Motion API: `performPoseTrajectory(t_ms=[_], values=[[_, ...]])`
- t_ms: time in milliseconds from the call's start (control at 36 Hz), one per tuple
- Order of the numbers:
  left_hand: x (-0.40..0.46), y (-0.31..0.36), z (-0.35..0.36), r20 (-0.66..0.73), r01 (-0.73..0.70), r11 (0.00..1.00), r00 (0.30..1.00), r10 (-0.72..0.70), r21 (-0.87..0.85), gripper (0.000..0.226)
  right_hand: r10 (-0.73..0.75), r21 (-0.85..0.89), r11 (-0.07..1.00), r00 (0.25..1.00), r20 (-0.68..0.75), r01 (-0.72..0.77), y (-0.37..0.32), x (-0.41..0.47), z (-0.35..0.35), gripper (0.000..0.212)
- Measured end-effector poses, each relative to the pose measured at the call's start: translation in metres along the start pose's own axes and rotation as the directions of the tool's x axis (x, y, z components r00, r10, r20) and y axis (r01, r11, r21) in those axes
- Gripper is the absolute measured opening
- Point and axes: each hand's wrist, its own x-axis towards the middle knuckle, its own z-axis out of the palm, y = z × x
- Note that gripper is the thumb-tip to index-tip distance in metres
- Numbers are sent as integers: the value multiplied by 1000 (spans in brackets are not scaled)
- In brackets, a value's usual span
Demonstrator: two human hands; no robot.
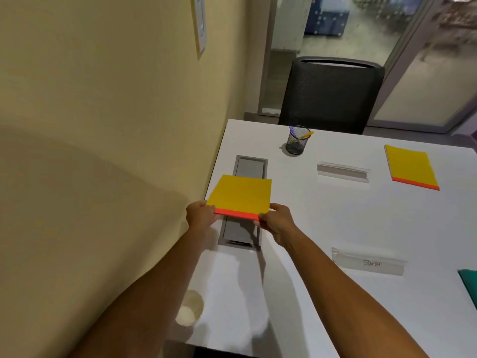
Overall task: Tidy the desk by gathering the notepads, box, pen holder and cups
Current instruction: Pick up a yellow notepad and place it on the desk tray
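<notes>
A yellow notepad with a red binding edge (240,195) is held just above the white desk (322,223), over a grey cable hatch. My left hand (200,214) grips its near left corner and my right hand (277,222) grips its near right corner. A second yellow notepad (410,166) lies flat at the far right of the desk. A black mesh pen holder (297,140) with a purple and a yellow pen stands near the far edge. A pale paper cup (189,310) stands by the wall at the near left, partly behind my left forearm.
The grey cable hatch (249,166) runs along the desk's left side by the yellow wall. Two clear name-plate holders (343,171) (369,262) lie mid-desk. A teal item (468,282) shows at the right edge. A black chair (330,94) stands behind the desk.
</notes>
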Motion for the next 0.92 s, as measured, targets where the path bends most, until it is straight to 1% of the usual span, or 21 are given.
performPoseTrajectory(t_ms=[56, 111, 222, 333, 444, 500, 583, 639, 750, 861, 917], values=[[12, -2, 5, -19, -42, 999, 999, 43, 25, 38, -43, -16, 999, 999, 7, 43, -1, 14, 3, 35], [25, -8, 12, -43, -58, 998, 997, 59, 31, 30, -71, -91, 993, 997, -4, 70, 3, 29, 3, 32], [43, -27, 21, -107, -38, 997, 993, 45, 68, 25, -1, -243, 970, 998, -56, -13, 21, 51, 4, 26], [61, -43, 25, -154, -9, 988, 988, 33, 155, 34, 58, -292, 954, 998, -38, -67, 34, 63, 7, 24], [73, -51, 26, -196, -2, 974, 979, 48, 229, 36, 91, -265, 961, 996, 10, -86, 41, 68, 17, 31], [75, -51, 27, -214, -15, 972, 975, 67, 235, 29, 99, -269, 959, 995, 17, -91, 44, 71, 20, 31], [74, -56, 28, -260, -13, 981, 963, 64, 196, 30, 114, -242, 965, 993, 26, -105, 45, 74, 26, 26], [73, -61, 29, -277, -14, 985, 959, 63, 175, 29, 128, -214, 970, 991, 38, -117, 46, 77, 32, 30], [70, -61, 30, -277, -32, 989, 958, 72, 145, 25, 132, -177, 977, 990, 52, -121, 46, 81, 39, 29], [66, -59, 32, -270, -5, 991, 962, 42, 135, 32, 137, -162, 979, 989, 65, -125, 46, 84, 43, 20], [64, -59, 33, -268, 11, 992, 963, 24, 129, 34, 134, -169, 978, 989, 60, -123, 46, 83, 43, 19]])
